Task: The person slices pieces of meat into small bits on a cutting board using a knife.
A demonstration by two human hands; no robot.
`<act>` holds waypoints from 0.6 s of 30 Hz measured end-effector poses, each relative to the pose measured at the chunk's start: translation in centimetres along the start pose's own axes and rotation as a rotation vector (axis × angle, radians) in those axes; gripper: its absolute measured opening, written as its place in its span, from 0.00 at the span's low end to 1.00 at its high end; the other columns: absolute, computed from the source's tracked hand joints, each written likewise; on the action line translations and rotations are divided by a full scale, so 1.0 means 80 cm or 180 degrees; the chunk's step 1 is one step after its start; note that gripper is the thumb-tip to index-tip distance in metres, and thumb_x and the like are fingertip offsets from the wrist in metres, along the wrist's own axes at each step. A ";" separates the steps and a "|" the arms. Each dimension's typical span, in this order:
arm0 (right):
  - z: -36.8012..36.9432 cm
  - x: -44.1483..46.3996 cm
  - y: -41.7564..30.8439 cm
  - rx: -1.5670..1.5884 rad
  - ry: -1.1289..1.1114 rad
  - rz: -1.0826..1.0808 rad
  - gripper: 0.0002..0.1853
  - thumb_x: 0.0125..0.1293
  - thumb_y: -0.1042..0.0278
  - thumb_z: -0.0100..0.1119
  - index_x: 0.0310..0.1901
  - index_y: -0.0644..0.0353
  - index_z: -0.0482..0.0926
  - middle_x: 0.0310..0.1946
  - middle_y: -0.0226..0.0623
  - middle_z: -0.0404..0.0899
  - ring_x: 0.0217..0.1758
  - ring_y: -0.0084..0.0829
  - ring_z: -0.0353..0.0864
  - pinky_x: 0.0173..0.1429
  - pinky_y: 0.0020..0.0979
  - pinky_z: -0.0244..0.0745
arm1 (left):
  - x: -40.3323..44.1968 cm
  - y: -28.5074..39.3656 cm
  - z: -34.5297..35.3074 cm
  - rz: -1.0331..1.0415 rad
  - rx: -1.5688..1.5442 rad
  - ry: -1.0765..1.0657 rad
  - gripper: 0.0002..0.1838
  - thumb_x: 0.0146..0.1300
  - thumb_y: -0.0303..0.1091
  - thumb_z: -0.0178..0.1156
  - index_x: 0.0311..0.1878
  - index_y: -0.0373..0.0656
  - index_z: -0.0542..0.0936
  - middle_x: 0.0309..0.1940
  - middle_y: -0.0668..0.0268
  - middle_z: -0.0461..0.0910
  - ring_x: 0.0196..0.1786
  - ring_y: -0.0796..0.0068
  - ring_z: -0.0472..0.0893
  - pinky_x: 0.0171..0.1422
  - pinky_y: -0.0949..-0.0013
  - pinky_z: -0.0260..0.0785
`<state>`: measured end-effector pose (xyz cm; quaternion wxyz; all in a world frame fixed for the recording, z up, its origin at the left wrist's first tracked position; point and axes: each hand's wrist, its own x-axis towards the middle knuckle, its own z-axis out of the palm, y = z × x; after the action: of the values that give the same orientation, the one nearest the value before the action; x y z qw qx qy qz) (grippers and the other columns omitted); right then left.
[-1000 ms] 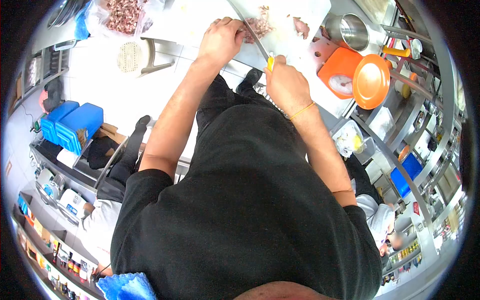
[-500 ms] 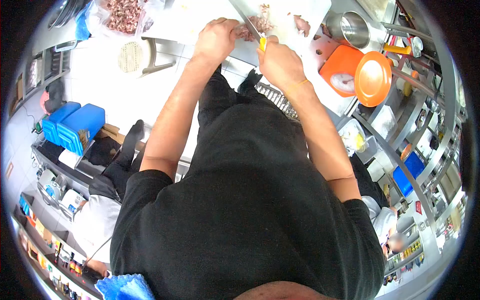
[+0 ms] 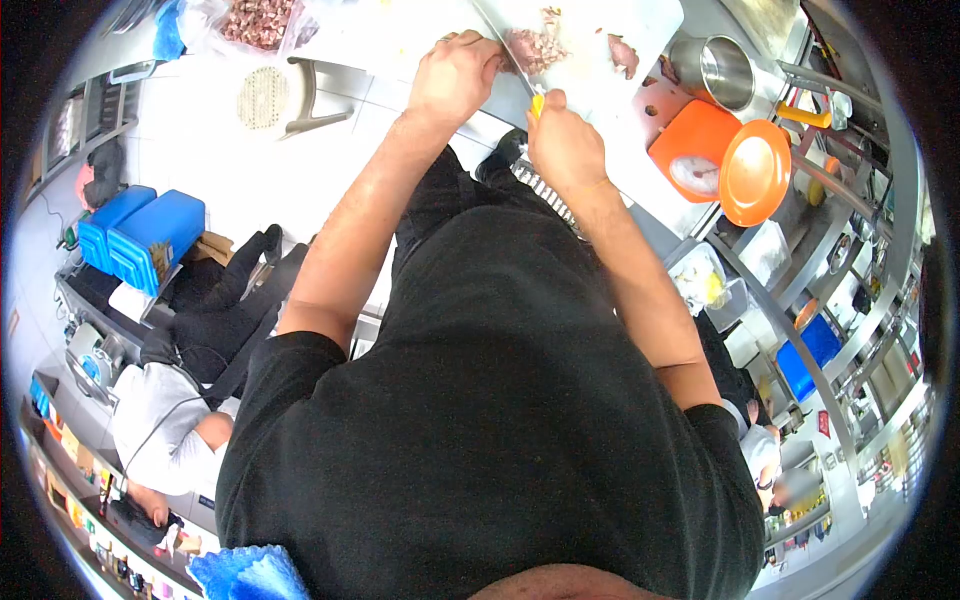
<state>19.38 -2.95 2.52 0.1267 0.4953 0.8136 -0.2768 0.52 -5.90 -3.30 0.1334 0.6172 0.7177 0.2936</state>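
Observation:
My right hand (image 3: pixel 567 143) is closed around the yellow handle of a knife (image 3: pixel 538 104), its blade pointing up and to the left over a white cutting board (image 3: pixel 600 90). My left hand (image 3: pixel 458 75) lies left of the blade with fingers bent together, against some meat; what it grips is hidden. Chopped meat (image 3: pixel 537 50) sits right of the blade. A larger piece of meat (image 3: pixel 623 56) lies farther right on the board. At the upper left, a clear plastic bag (image 3: pixel 298 28) holds many cut meat pieces (image 3: pixel 257 22).
An orange scale (image 3: pixel 680 150) with an orange plate (image 3: pixel 755 173) stands on the right, beside a steel pot (image 3: pixel 725 75). A stool (image 3: pixel 264 98) is left of my arm. One person (image 3: pixel 160 420) is at lower left, another (image 3: pixel 762 450) at lower right.
The knife and my right hand have shifted slightly down from half a second ago, and my left hand sits a little farther right. The person at lower left has moved left and bent.

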 end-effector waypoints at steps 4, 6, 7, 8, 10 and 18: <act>-0.014 0.024 -0.006 0.0100 0.0156 -0.0251 0.20 0.79 0.56 0.57 0.51 0.71 0.72 0.34 0.61 0.87 0.41 0.61 0.90 0.48 0.56 0.85 | 0.002 -0.006 -0.009 -0.0040 -0.0050 0.0066 0.07 0.68 0.32 0.67 0.45 0.44 0.89 0.41 0.60 0.88 0.47 0.51 0.87 0.56 0.53 0.80; -0.017 0.023 -0.007 0.0079 0.0061 -0.0205 0.21 0.79 0.56 0.57 0.51 0.71 0.72 0.35 0.61 0.88 0.41 0.62 0.90 0.49 0.56 0.85 | 0.006 -0.006 -0.010 -0.0073 -0.0042 0.0081 0.07 0.68 0.32 0.67 0.45 0.44 0.89 0.40 0.60 0.88 0.47 0.51 0.87 0.55 0.53 0.80; -0.016 0.021 -0.007 0.0084 0.0055 -0.0190 0.21 0.79 0.56 0.57 0.52 0.71 0.72 0.35 0.61 0.88 0.41 0.61 0.90 0.49 0.56 0.85 | 0.007 -0.008 -0.008 -0.0073 -0.0036 0.0098 0.07 0.68 0.32 0.67 0.45 0.44 0.89 0.40 0.60 0.87 0.47 0.51 0.87 0.55 0.53 0.80; -0.013 0.020 -0.008 0.0088 0.0053 -0.0177 0.21 0.79 0.56 0.57 0.52 0.71 0.72 0.35 0.61 0.88 0.41 0.61 0.90 0.49 0.56 0.85 | 0.007 -0.009 -0.006 -0.0071 -0.0029 0.0117 0.07 0.68 0.32 0.67 0.45 0.44 0.89 0.40 0.59 0.87 0.47 0.51 0.86 0.55 0.53 0.80; -0.011 0.018 -0.008 0.0095 0.0043 -0.0143 0.21 0.79 0.56 0.57 0.52 0.71 0.72 0.35 0.61 0.88 0.41 0.61 0.90 0.49 0.56 0.85 | 0.008 -0.004 -0.006 -0.0194 -0.0108 0.0046 0.07 0.68 0.33 0.65 0.44 0.44 0.88 0.42 0.58 0.87 0.49 0.50 0.86 0.57 0.51 0.80; -0.008 0.039 -0.020 0.0146 0.0060 -0.0164 0.21 0.78 0.57 0.57 0.54 0.73 0.73 0.36 0.62 0.88 0.42 0.62 0.90 0.49 0.57 0.84 | 0.006 -0.004 0.005 -0.0265 -0.0161 0.0126 0.07 0.68 0.32 0.64 0.44 0.44 0.88 0.43 0.58 0.87 0.50 0.50 0.86 0.58 0.50 0.80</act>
<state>16.48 -0.83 2.08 0.1005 0.4795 0.8207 -0.2939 0.37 -5.34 -3.70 0.1469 0.5773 0.7376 0.3180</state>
